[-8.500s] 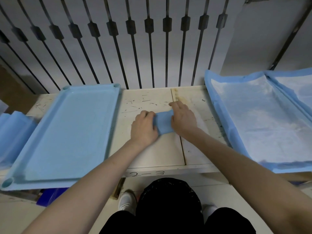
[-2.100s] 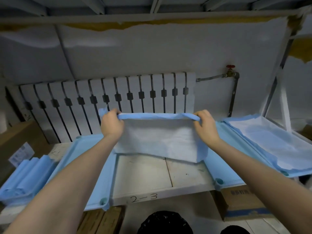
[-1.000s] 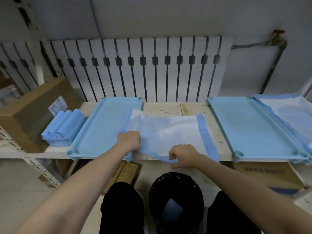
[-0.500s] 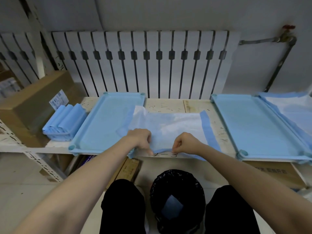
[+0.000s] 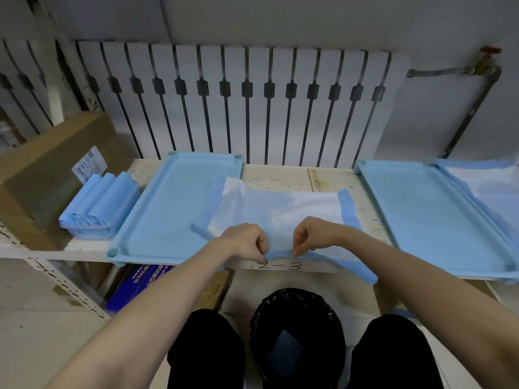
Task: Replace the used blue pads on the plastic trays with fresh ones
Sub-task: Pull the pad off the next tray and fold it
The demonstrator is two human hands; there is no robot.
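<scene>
On the wooden shelf (image 5: 280, 175), just right of the left tray (image 5: 168, 209), lies the fresh pad (image 5: 292, 209), partly unfolded, white face up, blue borders showing, and its left end spills over that tray's right rim onto the tray floor. Both hands are working the pad's near edge, just right of the left tray's near right corner: the left hand (image 5: 247, 242) pinches the blue border between thumb and curled fingers, and the right hand (image 5: 311, 237) pinches the same border just beside it, a small gap between the two. That near border droops over the shelf front, by the handwritten "2-3". Well to the right of the left tray sits the right tray (image 5: 421, 214), blue plastic floor showing, and beyond it a lined tray (image 5: 488, 186) with a pad spread in it, cut off by the frame edge. Just left of the left tray, a small basket of folded pads (image 5: 104, 203); further left, a cardboard box (image 5: 50, 164). Behind the left tray stands a white radiator (image 5: 252, 108). Below and right of it, on the floor, a black-lined bin (image 5: 297, 332) sits between the person's knees
</scene>
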